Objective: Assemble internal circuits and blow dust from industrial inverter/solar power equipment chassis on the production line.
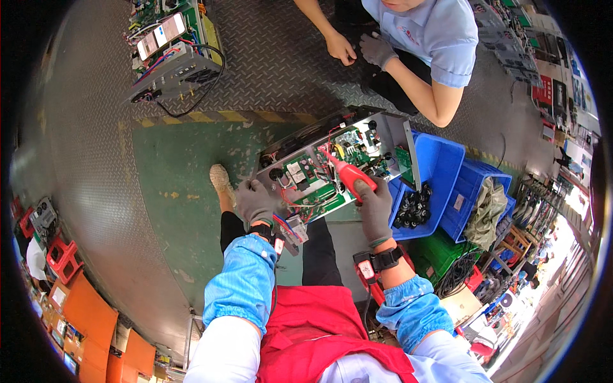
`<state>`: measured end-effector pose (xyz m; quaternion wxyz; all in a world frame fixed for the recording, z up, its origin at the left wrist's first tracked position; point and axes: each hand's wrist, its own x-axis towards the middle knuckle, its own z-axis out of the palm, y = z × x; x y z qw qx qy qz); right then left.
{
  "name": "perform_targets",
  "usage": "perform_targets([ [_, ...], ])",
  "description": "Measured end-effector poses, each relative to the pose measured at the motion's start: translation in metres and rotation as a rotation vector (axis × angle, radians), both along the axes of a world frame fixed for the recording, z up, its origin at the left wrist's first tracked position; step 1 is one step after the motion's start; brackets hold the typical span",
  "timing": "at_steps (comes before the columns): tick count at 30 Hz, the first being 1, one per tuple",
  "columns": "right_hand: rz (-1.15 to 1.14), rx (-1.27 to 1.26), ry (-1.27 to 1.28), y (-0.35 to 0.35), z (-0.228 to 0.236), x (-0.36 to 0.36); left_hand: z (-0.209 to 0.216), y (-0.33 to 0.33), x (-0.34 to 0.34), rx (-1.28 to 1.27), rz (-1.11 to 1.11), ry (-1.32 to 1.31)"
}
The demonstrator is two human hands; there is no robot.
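In front of me an open metal chassis (405, 143), tilted across my lap, shows green circuit boards (300, 173), black round parts and thin wires inside. My right hand (375, 210), in a grey glove, is wrapped round a red squeeze bottle (352, 178). Its thin nozzle points down over the boards, near the middle of the chassis; whether the tip touches anything I cannot tell. My left hand (255, 200), also gloved, is closed at the near left corner of the chassis, with its fingertips partly hidden. Beside it a grey connector block (294, 231) hangs on red and blue wires.
Blue bins (440, 167) stand right of the chassis, one with black parts (414, 207). A green crate (440, 250) holds black cable. Across from me sits a co-worker (424, 48) with one gloved hand. Another open unit (182, 73), a phone (161, 36) on it, lies far left.
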<state>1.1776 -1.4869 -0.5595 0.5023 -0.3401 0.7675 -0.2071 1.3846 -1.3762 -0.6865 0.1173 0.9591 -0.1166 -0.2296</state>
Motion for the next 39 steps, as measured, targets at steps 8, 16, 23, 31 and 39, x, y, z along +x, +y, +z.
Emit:
perform_targets([
  [8, -0.538, 0.197, -0.234, 0.004, -0.006, -0.043, 0.000, 0.000, 0.004, 0.047, -0.012, 0.054],
  [16, -1.029, 0.301, -0.743, 0.037, -0.019, -0.047, 0.003, -0.003, 0.003, 0.035, -0.051, 0.059],
  [23, -0.682, 0.073, -0.309, 0.041, -0.011, -0.030, -0.006, 0.003, 0.007, -0.054, -0.088, 0.058],
  [31, -0.484, 0.228, -0.636, 0.094, 0.005, 0.010, -0.010, 0.006, 0.007, -0.099, -0.080, 0.023],
  [39, -0.622, 0.374, -0.650, 0.157, 0.041, -0.012, 0.010, -0.008, 0.004, 0.039, -0.045, 0.097],
])
